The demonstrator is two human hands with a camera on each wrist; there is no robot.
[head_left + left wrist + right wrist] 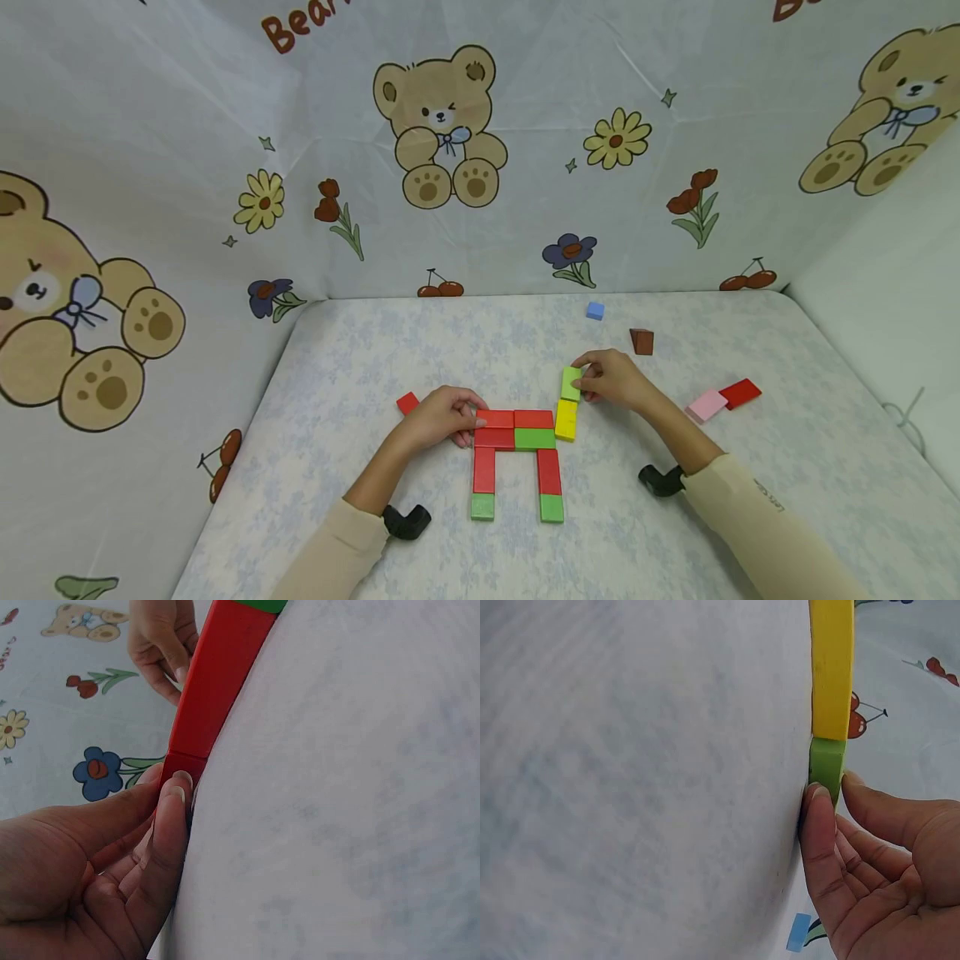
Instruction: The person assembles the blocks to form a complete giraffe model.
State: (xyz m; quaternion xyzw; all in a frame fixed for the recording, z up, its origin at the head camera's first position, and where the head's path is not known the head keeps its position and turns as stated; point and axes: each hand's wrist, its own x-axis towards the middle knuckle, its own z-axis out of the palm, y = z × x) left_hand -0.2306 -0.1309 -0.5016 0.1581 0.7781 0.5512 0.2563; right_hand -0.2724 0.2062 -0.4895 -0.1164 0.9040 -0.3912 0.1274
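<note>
In the head view, red and green wooden blocks lie flat in a table-like shape with two legs. At its left end my left hand [441, 418] pinches a red block [495, 419], thumb and fingertips on its end; the left wrist view shows this grip too. A light green block [570, 380] stands in line with a yellow block [566, 422], slanting up from the shape's right end. My right hand [613, 380] pinches the light green block between thumb and fingers. In the right wrist view, the light green block [827, 765] touches the yellow block's end.
Partly behind my left hand is a loose red block [407, 403]. Farther back are a small blue block [595, 311] and a brown wedge block [642, 342]. To the right, a pink block [706, 407] touches a red block [741, 394]. A bear-print cloth [525, 167] hangs behind.
</note>
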